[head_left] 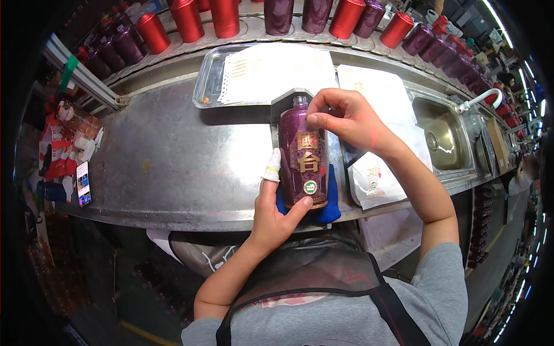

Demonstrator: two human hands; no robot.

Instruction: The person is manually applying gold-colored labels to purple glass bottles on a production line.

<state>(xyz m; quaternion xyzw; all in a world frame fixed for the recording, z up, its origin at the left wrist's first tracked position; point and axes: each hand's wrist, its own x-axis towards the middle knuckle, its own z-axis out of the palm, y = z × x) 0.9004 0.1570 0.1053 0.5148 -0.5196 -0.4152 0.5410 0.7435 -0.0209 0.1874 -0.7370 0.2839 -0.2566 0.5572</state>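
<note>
A purple glass bottle with gold characters and a small round green-and-white mark stands at the near edge of the metal bench, its bare neck pointing away from me. My left hand grips its lower part, thumb on the front near the base and a white-wrapped finger along the left side. At the bottle's upper right shoulder, my right hand is closed in a pinch; whatever is between the fingertips is too small to tell. Behind the neck is a grey angled holder, and a blue cloth lies beneath the bottle.
White sheets lie over a clear tray at the back. More sheets with gold transfers are right, before a sink. Red bottles and purple bottles line the far conveyor. A phone stands left.
</note>
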